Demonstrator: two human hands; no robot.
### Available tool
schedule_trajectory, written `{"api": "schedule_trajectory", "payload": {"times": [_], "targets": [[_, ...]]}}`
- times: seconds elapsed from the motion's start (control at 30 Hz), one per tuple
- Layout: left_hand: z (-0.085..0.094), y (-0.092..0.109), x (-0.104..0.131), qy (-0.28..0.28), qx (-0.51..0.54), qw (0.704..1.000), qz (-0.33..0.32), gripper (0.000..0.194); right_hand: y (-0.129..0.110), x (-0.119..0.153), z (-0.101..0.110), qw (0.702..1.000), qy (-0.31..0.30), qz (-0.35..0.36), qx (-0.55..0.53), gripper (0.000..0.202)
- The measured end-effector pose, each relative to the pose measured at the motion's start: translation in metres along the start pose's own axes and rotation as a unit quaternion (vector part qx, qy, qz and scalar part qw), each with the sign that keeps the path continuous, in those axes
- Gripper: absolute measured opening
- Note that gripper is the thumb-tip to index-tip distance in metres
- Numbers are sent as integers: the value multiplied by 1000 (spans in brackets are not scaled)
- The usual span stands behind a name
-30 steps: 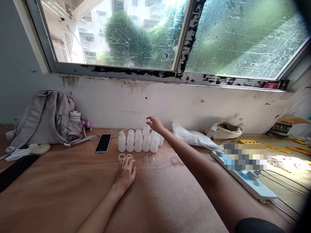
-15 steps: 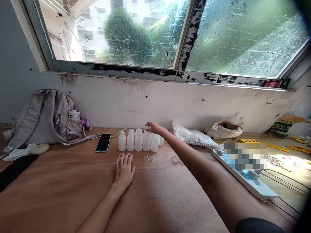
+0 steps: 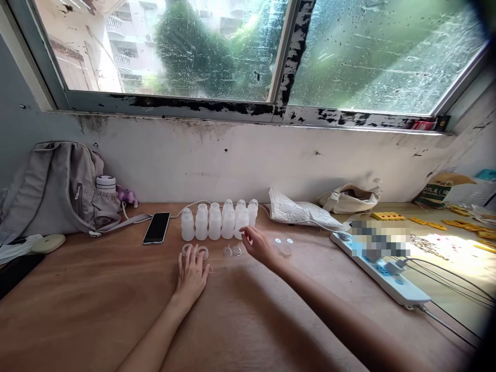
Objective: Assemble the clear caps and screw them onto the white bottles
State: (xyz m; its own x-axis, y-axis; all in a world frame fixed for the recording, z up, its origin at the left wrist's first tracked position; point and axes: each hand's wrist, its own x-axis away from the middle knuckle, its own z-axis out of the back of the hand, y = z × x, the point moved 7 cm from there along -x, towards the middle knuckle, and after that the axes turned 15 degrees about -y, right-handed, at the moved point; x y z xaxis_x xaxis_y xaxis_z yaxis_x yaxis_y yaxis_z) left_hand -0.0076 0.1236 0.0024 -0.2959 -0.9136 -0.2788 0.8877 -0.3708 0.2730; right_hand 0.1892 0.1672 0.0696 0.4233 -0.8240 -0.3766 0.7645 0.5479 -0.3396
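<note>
My left hand (image 3: 191, 274) lies flat on the wooden tabletop, fingers spread. Its fingertips rest at two clear rings (image 3: 202, 251). Several frosted white bottles (image 3: 201, 223) stand upright in a cluster just beyond it. My right hand (image 3: 258, 244) hovers at the front right of this cluster with loosely curled fingers and nothing visible in them. Its fingertips overlap the lower part of one bottle (image 3: 241, 219); I cannot tell if they touch. Between the hands lie two small clear ring-shaped pieces (image 3: 237, 250). Right of my right hand are small white discs (image 3: 290, 241) and a clear round piece (image 3: 285, 250).
A phone (image 3: 156, 228) lies left of the bottles, near a grey backpack (image 3: 58, 191). At right are a white padded packet (image 3: 298, 209), a cream pouch (image 3: 351, 200) and a power strip (image 3: 380, 274) with cables. Yellow pieces (image 3: 388, 216) lie farther right.
My right hand has drawn back from above the rear bottles to the front right of the cluster. My left hand stays on the rings. The view has shifted slightly.
</note>
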Motion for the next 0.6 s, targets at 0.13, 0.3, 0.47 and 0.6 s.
{"api": "schedule_trajectory", "payload": {"times": [0.13,0.3,0.47,0.6], "targets": [[1,4,0,5,1,1000,-29,17,20,30,-42,998,-46,-48,-20,27],[-1,0,-1,-4,21,1000,-10,26,26,36,-51,997,-46,-45,-43,18],[-1,7,-7,-22,126,992,0,37,36,39,-48,990,-19,-67,-119,14],[-5,33,-19,-47,248,968,-17,37,38,42,-49,985,-10,-70,-157,19]]}}
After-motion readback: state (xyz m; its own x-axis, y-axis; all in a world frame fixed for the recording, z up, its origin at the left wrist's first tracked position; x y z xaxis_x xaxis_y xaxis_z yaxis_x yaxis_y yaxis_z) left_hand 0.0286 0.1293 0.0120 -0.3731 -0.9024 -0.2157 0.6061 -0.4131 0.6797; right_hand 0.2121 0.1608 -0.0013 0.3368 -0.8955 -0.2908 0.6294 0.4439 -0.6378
